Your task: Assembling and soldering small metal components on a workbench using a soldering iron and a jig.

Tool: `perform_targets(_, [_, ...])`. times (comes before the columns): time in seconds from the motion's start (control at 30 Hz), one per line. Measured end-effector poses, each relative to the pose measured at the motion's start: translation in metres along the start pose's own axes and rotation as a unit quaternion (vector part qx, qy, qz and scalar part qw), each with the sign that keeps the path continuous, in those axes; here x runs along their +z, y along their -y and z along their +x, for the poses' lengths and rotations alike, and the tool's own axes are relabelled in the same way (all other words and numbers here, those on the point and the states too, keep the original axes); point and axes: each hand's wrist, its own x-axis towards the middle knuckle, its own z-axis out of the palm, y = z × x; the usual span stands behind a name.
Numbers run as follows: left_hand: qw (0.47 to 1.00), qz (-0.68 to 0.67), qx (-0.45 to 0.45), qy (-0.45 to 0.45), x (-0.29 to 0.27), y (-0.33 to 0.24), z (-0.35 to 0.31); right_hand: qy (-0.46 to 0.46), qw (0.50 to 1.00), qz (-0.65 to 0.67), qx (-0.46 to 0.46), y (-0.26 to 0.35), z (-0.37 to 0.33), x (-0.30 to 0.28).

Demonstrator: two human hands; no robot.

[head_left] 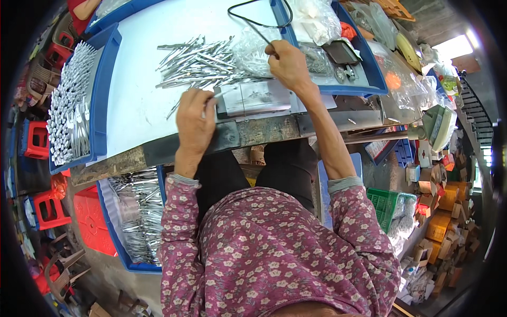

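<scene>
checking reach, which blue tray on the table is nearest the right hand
The tray to the right of the right hand, holding plastic bags and a dark box; the other blue trays up there are farther left.

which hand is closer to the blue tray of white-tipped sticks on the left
Left. The left hand is right of the blue tray, on the near side of the pile of metal rods; the right hand is farther right, past that pile.

We see thin silvery metal rods (198,62) piled on the flat white work surface (134,79) | our bare left hand (194,119), curled, is near them | our bare right hand (289,66) pinches a thin black cord (258,32)
</scene>
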Motion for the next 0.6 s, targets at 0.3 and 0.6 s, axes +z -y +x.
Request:
perform_targets(0.3, [0.97, 0.21, -0.108, -0.051, -0.07, 0.086, -0.014, 0.111, 0.967, -0.228, -0.034, -0.024, 0.021, 0.031])
perform_targets(0.6, [0.93, 0.316, -0.178, -0.051, -0.074, 0.118, -0.02, 0.079, 0.972, -0.202, -0.088, -0.036, 0.02, 0.031])
